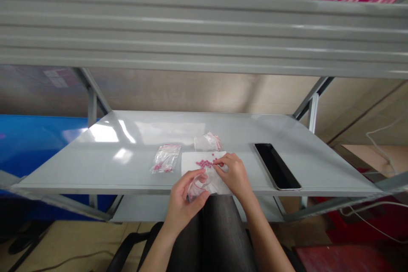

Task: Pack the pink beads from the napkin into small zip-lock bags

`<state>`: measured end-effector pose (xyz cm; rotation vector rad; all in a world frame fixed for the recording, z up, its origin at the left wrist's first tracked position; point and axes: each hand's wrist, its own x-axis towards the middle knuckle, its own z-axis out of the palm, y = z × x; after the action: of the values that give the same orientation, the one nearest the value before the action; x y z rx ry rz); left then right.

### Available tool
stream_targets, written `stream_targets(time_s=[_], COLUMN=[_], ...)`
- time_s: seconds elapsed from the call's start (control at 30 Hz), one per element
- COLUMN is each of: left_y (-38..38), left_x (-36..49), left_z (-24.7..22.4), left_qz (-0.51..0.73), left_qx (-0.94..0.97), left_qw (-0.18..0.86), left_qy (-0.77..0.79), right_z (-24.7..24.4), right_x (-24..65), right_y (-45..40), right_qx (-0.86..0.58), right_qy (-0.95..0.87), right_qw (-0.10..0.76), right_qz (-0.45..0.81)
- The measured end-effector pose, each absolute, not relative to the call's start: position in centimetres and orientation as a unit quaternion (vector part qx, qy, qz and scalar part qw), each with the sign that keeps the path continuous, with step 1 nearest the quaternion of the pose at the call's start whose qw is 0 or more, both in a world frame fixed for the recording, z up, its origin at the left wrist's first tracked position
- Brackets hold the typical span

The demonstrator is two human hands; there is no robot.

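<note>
Left hand [185, 199] near — thumb and fingers hold clear bag [195, 188]. Right hand [233, 173], fingertips close together at small pink pieces [203, 163], on white paper [188, 161] beyond bag — cannot tell if pinching one.

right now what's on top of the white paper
Small pink pieces lie on the paper, with the right hand at their right edge. What lies under that hand, the left hand or its clear bag can't be seen.
</note>
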<state>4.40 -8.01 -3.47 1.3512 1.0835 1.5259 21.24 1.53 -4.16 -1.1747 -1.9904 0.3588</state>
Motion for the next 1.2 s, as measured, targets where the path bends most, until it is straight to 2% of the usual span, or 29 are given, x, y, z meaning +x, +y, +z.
stream_targets(time_s=[0.3,0.5,0.73,0.9,1.03,1.2], left_y=[-8.0,-7.9,-7.8,-7.9,-8.0,-7.9], left_x=[4.4,4.3,4.2,4.4,4.3,4.3], left_z=[-4.0,-4.1,-4.3,-4.1,-4.1,-4.2], left_qz=[0.602,0.596,0.590,0.597,0.589,0.589], left_qx=[0.534,0.539,0.545,0.538,0.537,0.534], left_qw=[0.408,0.409,0.410,0.408,0.409,0.407], left_qy=[0.432,0.432,0.433,0.433,0.444,0.450], right_z=[-4.2,-2.8,2.0,1.6,-0.3,-3.0], right_x=[21.3,21.3,20.4,20.0,21.0,21.1], right_y=[1.8,0.9,-3.0,-3.0,-0.9,1.5], right_qx=[-0.474,-0.459,-0.335,-0.329,-0.419,-0.473], right_qy=[-0.778,-0.762,-0.750,-0.758,-0.742,-0.754], right_qw=[0.384,0.426,0.470,0.449,0.460,0.420], right_qz=[0.147,0.165,0.324,0.339,0.250,0.180])
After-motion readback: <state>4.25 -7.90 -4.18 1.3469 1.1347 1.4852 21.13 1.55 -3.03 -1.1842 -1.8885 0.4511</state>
